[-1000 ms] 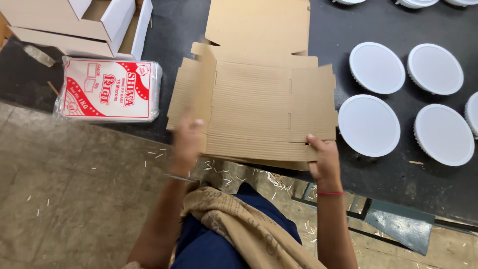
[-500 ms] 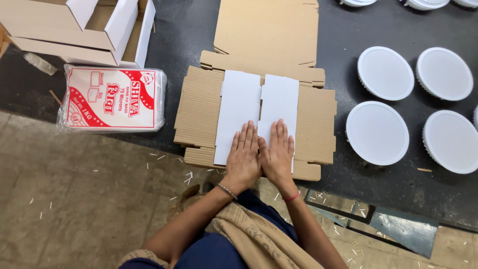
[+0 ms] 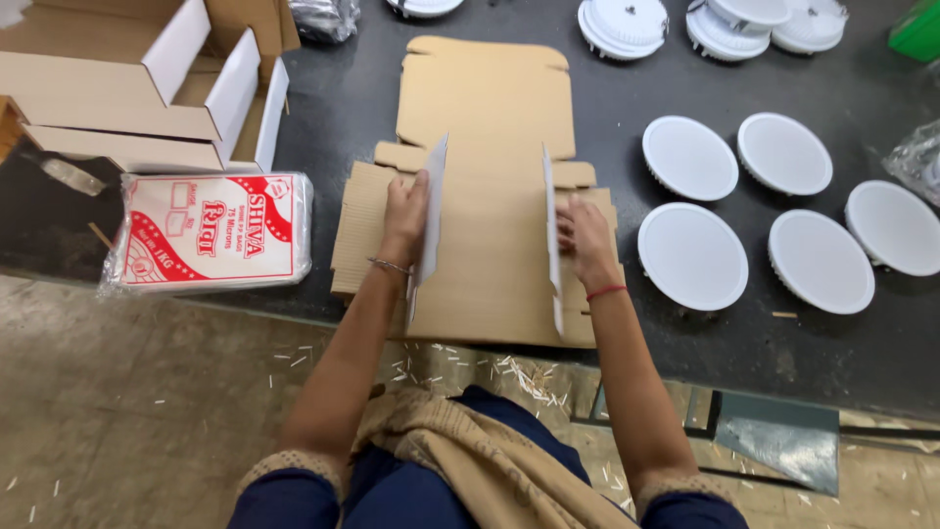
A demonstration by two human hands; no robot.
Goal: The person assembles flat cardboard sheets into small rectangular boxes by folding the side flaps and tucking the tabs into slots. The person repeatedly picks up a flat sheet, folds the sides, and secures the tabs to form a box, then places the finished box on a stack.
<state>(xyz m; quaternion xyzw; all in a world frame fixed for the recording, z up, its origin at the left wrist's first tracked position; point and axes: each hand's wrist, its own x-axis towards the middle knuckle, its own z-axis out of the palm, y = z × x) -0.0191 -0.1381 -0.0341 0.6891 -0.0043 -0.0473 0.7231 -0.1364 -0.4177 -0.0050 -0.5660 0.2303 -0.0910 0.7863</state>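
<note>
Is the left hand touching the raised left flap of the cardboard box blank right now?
Touching. The head view shows the left hand gripping the upright left flap of the cardboard box blank, fingers wrapped on its edge with no gap.

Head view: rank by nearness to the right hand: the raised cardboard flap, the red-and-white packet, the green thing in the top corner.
1. Raised cardboard flap: touching the right hand.
2. Red-and-white packet: left, beyond the left hand.
3. Green thing: far top-right corner.
</note>
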